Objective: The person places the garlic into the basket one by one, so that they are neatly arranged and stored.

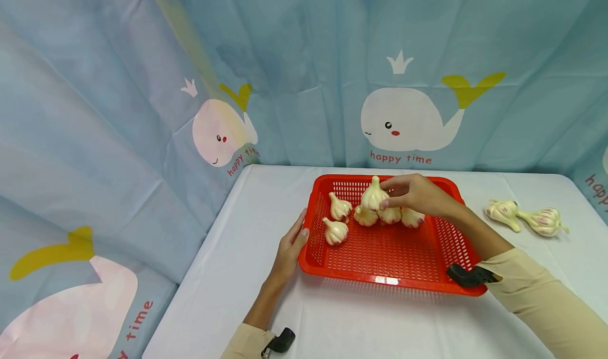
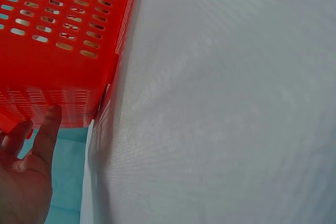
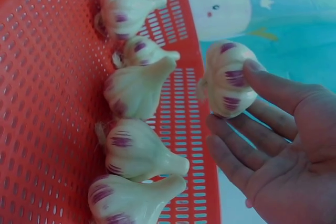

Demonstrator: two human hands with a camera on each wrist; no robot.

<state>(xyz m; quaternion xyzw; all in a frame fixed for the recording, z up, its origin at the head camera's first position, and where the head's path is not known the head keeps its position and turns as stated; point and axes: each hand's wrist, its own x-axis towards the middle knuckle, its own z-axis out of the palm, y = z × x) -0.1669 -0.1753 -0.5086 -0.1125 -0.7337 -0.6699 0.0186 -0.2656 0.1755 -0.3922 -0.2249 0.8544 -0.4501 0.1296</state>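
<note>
My right hand point(image 1: 418, 192) pinches a garlic bulb point(image 1: 373, 195) between thumb and fingers, above the far side of a red plastic basket point(image 1: 380, 280). In the right wrist view this bulb point(image 3: 228, 80) shows purple streaks and is raised beside the basket's slotted wall. Several other garlic bulbs sit inside: one point(image 1: 335, 232) at the left, another point(image 1: 340, 208) just behind it, and a row along the far side, including a bulb point(image 1: 412, 218) near my right wrist. My left hand point(image 1: 287, 251) rests against the basket's left rim with its fingers extended.
Two more garlic bulbs point(image 1: 503, 212) point(image 1: 545, 221) lie on the white tablecloth point(image 1: 223, 274) to the right of the basket. Behind the table hangs a blue curtain point(image 1: 304, 74) printed with whales, and it also runs down the left side.
</note>
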